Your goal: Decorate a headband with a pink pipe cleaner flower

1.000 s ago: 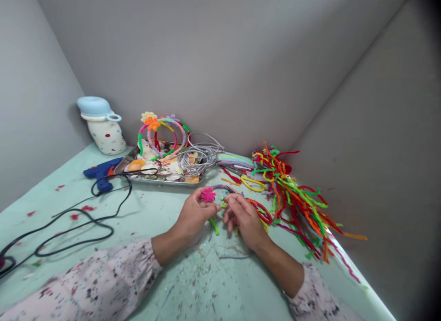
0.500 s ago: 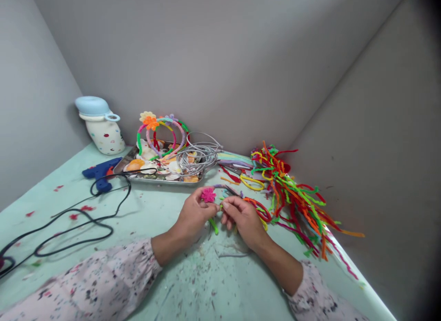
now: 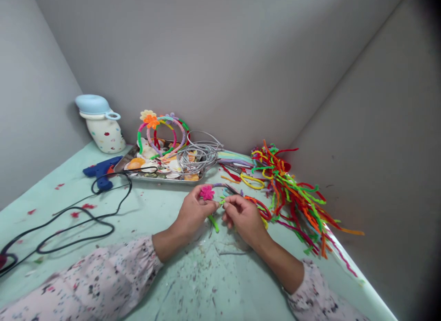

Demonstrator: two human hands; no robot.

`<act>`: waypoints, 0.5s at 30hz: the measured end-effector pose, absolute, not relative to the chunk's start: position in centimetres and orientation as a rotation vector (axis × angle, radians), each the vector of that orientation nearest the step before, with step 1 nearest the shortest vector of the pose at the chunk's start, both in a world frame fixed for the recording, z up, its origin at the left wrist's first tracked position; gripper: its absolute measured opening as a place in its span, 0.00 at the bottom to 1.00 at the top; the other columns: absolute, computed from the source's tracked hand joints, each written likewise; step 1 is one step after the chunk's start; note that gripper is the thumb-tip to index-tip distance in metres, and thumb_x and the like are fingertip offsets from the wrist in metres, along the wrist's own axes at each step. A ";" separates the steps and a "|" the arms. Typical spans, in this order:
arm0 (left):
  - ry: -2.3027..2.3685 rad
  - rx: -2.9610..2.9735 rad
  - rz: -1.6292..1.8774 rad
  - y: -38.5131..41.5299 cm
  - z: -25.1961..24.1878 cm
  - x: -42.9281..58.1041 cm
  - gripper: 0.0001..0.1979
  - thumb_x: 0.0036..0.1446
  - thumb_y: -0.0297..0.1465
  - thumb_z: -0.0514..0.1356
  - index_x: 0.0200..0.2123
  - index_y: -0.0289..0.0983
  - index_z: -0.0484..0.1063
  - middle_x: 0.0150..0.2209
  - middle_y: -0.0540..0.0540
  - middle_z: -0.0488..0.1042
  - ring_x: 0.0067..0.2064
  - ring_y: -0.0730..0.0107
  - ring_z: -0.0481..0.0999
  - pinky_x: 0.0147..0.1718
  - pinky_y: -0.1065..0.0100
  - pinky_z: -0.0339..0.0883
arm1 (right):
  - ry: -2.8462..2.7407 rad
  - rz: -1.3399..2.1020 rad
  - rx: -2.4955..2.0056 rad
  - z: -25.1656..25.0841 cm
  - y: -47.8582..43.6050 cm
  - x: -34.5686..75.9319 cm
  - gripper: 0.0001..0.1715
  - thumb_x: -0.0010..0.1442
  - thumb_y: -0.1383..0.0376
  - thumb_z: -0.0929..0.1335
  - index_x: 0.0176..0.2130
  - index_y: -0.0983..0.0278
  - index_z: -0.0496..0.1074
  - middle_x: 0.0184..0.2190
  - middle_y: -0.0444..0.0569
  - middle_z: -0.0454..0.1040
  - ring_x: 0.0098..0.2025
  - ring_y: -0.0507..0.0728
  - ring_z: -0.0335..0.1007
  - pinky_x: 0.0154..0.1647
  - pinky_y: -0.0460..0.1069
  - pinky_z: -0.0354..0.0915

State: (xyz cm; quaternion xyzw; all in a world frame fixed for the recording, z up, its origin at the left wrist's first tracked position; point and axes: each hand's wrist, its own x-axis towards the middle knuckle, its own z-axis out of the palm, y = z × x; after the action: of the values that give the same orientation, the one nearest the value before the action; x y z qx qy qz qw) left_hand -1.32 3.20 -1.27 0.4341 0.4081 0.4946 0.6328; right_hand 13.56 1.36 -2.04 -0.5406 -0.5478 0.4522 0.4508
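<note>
Head view: two bare hands are shown above a pale green table (image 3: 193, 293), close together.
Bottle (image 3: 103, 134): white, with pale blue lid; small coloured figures are printed on the body, one of them red and apple-like; any lettering is too small to be read.
Pink flower (image 3: 207, 192): held at the left hand, over the middle of the table; its petals are turned toward the camera.
Green strip (image 3: 222, 203): a short length is seen between the two hands; its long axis is set crosswise, roughly left to right.
Green end (image 3: 214, 223): hung below the left hand, pointed toward the wearer and slightly right; whether it belongs to the same strip cannot be told.
Lavender strip (image 3: 219, 185): curved, run rightward from just beyond the flower; any join is hidden.
Left hand (image 3: 191, 214): thumb and fingers are closed, with the flower held at the forefinger and the green strip at the thumb tip.
Right hand (image 3: 246, 218): thumb and forefinger are pinched on the green strip; the other fingers are curled under.
Tray (image 3: 165, 180): metal, filled with shell-like pieces; hoops (image 3: 139, 141) and coiled wire (image 3: 201, 160) are set on it.
Glue gun (image 3: 103, 170): blue, laid left of the tray.
Fuzzy stems (image 3: 292, 197): multicoloured, heaped to the right.
</note>
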 end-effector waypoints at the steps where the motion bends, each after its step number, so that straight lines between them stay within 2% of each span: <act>1: 0.934 0.999 1.129 3.2 -1.2 -1.3 0.27 0.42 0.27 0.67 0.48 0.34 0.64 0.24 0.55 0.69 0.24 0.78 0.67 0.27 0.75 0.60 | -1.355 1.109 -1.345 -2.1 1.4 13.5 0.13 0.55 0.57 0.66 0.35 0.65 0.69 0.18 0.40 0.71 0.16 0.49 0.62 0.16 0.43 0.60; 9: 0.956 1.001 1.093 2.9 -1.1 -1.0 0.28 0.41 0.27 0.68 0.48 0.34 0.65 0.25 0.53 0.72 0.25 0.75 0.71 0.28 0.74 0.62 | -1.437 0.932 -1.398 -2.0 1.4 13.8 0.07 0.54 0.62 0.65 0.31 0.64 0.70 0.17 0.41 0.70 0.17 0.51 0.64 0.18 0.45 0.61; 15: 0.995 1.035 1.128 3.1 -1.3 -1.0 0.26 0.40 0.25 0.67 0.46 0.33 0.68 0.26 0.54 0.69 0.24 0.78 0.67 0.25 0.74 0.60 | -1.674 0.462 -1.449 -1.8 1.2 13.7 0.04 0.53 0.67 0.64 0.28 0.62 0.69 0.22 0.44 0.71 0.25 0.53 0.67 0.28 0.46 0.63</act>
State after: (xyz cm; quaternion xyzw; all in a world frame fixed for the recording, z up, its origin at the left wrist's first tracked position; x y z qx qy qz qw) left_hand -1.00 3.14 -1.26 0.4487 0.4313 0.4888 0.6114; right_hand 13.73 1.21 -1.79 -0.5795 -0.6696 0.1849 0.4261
